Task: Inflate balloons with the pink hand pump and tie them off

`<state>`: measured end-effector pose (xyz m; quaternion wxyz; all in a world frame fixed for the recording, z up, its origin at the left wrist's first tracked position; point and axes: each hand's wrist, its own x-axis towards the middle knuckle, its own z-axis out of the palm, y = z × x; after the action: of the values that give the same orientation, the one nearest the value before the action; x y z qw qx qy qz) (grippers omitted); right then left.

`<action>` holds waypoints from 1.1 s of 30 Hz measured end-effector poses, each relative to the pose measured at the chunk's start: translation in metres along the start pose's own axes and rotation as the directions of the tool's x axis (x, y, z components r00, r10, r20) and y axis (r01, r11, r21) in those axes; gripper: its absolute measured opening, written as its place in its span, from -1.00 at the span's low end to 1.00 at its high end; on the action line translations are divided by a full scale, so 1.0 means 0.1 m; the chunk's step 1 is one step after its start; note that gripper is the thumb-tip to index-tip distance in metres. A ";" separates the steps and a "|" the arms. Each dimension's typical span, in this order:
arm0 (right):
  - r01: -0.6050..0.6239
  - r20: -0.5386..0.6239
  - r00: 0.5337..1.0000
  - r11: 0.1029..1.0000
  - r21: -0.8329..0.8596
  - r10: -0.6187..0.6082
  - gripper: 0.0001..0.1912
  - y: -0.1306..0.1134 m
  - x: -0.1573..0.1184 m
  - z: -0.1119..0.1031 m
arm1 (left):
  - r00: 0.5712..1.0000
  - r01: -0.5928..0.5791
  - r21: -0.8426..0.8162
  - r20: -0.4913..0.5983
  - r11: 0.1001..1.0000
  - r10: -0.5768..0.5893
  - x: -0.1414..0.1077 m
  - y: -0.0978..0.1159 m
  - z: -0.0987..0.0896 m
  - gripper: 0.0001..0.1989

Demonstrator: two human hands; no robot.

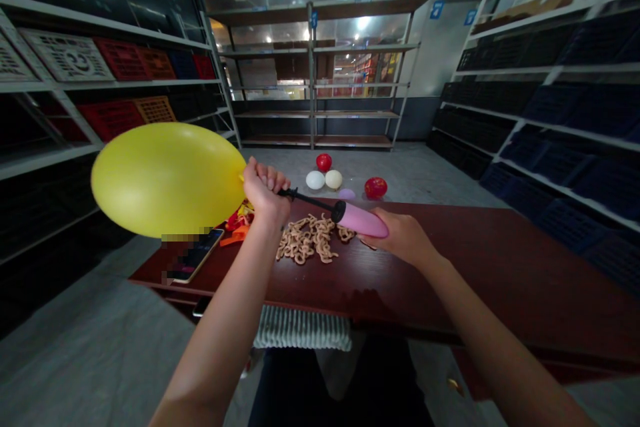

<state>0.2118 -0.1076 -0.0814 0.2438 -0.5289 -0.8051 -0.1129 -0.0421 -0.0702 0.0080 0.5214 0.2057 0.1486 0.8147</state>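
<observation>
A large inflated yellow balloon (167, 179) stretches out to the left, its neck gathered in my left hand (265, 190). That hand is closed around the neck and the black end of a hand balloon pump (359, 220). The pump's black rod runs right, into its pink barrel. My right hand (405, 237) is wrapped around the far end of the barrel. Beneath the pump, a pile of beige curly pieces (305, 240) lies on the dark red table (425, 287). Uninflated red, orange and yellow balloons (237, 230) lie behind my left forearm, partly hidden.
A phone (196, 257) lies at the table's left end. On the floor beyond are red balloons (375, 187), white balloons (315, 180) and a pale purple one (347, 194). Shelves with crates (123, 59) stand at both sides; a metal rack (313, 113) is behind.
</observation>
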 end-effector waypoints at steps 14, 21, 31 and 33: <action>-0.032 -0.139 0.990 0.988 -0.149 0.011 -0.56 -0.43 0.30 -0.09 | 0.996 0.053 -0.074 -0.070 0.996 -0.058 -0.24 -0.40 0.12 -0.51; -0.022 -0.211 0.977 0.982 -0.189 -0.019 -0.67 -0.56 0.38 0.06 | 0.969 0.097 -0.080 -0.220 0.992 -0.112 -0.18 -0.48 0.02 -0.57; 0.071 -0.083 0.992 0.951 -0.300 -0.100 -0.63 -0.24 0.17 0.25 | 0.938 0.151 -0.097 -0.301 0.984 -0.173 0.01 -0.54 -0.31 -0.65; 0.080 -0.058 0.993 0.943 -0.324 -0.105 -0.59 -0.16 0.13 0.25 | 0.936 0.145 -0.090 -0.309 0.985 -0.166 0.08 -0.47 -0.37 -0.68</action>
<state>0.1863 -0.0929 -0.0947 0.1788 -0.5185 -0.7902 -0.2735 -0.0266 -0.0450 -0.0445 0.5603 0.0430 0.2190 0.7977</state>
